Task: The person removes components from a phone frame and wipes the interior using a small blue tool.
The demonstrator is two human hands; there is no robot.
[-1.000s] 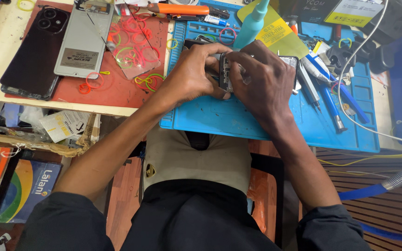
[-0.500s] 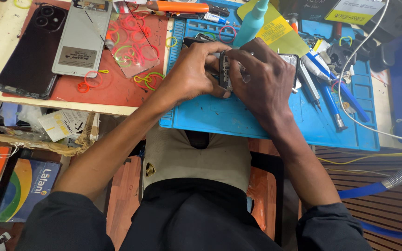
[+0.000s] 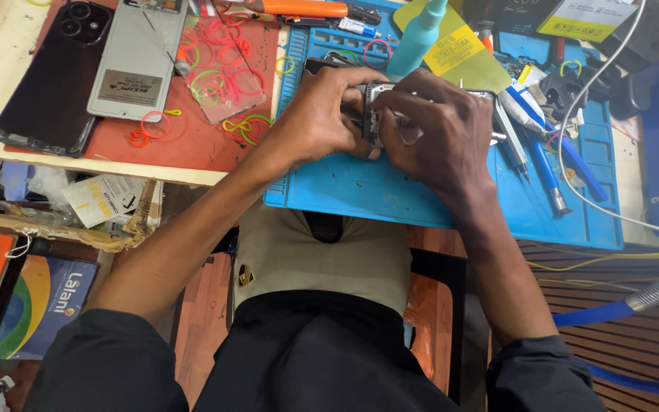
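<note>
The opened phone (image 3: 379, 114) lies on the blue mat (image 3: 360, 191) of the desk, long axis running left to right, pinched between both hands, the left hand (image 3: 322, 114) gripping its left end, the right hand (image 3: 440, 133) covering the rest.

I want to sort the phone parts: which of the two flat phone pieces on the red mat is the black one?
The black back cover at the far left edge; the grey panel lies beside it.
</note>
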